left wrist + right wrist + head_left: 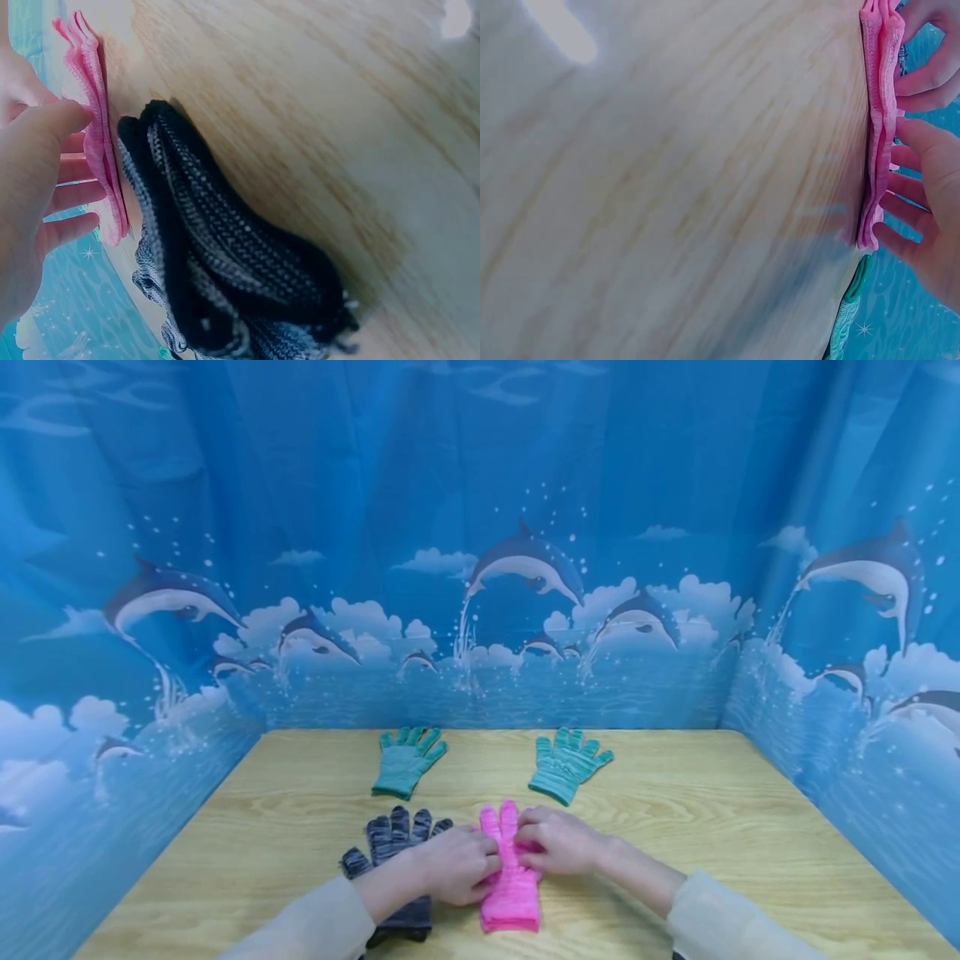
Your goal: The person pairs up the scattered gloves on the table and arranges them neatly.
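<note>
A pink knit glove (512,893) lies on the table with its fingers pointing away and its cuff toward me; it looks layered in the wrist views. My left hand (459,864) touches its left side, and my right hand (558,841) touches its right side near the fingers. In the right wrist view, the fingers of the right hand (930,195) are spread and fairly straight against the glove. The left hand (37,157) likewise has loosely extended fingers at the pink glove (94,127). Partly hidden beneath my left forearm is a dark grey-black knit glove (390,843).
Two green knit gloves lie flat at the back of the wood-grain table (675,793): a left one (408,764) and a right one (567,766). A blue dolphin-print curtain (480,527) encloses the back and both sides.
</note>
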Motion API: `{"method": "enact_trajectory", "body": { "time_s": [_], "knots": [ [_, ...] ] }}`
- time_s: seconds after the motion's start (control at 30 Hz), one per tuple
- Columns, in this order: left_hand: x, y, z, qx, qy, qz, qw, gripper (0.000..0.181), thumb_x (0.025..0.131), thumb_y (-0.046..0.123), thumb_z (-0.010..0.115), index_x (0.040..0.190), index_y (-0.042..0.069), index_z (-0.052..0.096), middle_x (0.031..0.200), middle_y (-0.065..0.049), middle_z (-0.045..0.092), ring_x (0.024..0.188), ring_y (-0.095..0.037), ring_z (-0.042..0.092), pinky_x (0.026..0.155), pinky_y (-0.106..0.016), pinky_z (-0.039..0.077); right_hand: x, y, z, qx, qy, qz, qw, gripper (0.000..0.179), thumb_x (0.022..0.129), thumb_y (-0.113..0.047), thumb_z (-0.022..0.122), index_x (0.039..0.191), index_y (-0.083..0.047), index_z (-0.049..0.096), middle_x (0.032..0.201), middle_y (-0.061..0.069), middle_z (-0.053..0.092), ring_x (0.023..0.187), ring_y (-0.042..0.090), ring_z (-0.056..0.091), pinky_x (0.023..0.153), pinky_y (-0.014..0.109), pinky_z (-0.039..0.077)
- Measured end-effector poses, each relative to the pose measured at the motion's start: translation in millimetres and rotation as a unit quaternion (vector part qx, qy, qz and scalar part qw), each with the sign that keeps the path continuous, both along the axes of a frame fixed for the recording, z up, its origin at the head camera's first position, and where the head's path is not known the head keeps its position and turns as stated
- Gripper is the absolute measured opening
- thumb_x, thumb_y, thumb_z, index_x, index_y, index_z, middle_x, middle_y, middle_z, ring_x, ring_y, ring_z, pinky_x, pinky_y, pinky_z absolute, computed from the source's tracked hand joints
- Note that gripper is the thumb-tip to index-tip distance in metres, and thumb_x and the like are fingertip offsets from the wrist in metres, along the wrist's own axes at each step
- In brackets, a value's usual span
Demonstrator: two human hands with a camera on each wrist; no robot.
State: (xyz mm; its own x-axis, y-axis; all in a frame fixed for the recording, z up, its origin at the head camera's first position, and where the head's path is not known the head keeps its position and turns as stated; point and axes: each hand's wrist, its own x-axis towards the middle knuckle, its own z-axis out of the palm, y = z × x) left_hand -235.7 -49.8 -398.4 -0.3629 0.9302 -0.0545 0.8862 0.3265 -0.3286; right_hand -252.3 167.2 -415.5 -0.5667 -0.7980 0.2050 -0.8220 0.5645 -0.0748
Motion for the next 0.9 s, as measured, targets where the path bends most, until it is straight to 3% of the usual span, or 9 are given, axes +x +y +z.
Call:
{"method": "enact_trajectory", "body": {
  "time_s": [0.37,0.67,0.9],
  "knots": [
    [-1.6,0.9,0.0,-0.010,-0.005,0.000,0.9999,0.015,0.085,0.038,0.062,0.090,0.024,0.061,0.075,0.013,0.047,0.066,-0.001,0.042,0.068,-0.018,0.042,4.2,1.2,0.2,-0.016,-0.005,0.001,0.9999,0.028,0.082,-0.032,0.068,0.098,-0.009,0.069,0.102,0.001,0.058,0.095,0.014,0.055,0.084,0.027,0.046],
    [-0.9,1.3,1.1,-0.010,-0.007,0.000,0.9999,0.015,0.085,0.038,0.062,0.090,0.024,0.061,0.075,0.012,0.046,0.065,-0.002,0.041,0.065,-0.018,0.040,5.1,1.0,1.0,-0.001,-0.029,-0.017,0.9994,0.029,0.083,-0.032,0.067,0.102,-0.011,0.069,0.105,-0.001,0.057,0.100,0.013,0.054,0.090,0.029,0.043],
    [-0.6,1.4,0.9,-0.009,0.001,-0.002,1.0000,0.015,0.085,0.037,0.062,0.089,0.023,0.061,0.075,0.012,0.046,0.065,-0.002,0.041,0.065,-0.018,0.040,4.1,1.0,-0.4,0.003,-0.020,-0.013,0.9997,0.029,0.082,-0.033,0.068,0.102,-0.011,0.069,0.105,-0.001,0.057,0.099,0.013,0.053,0.090,0.028,0.043]
  ]
}}
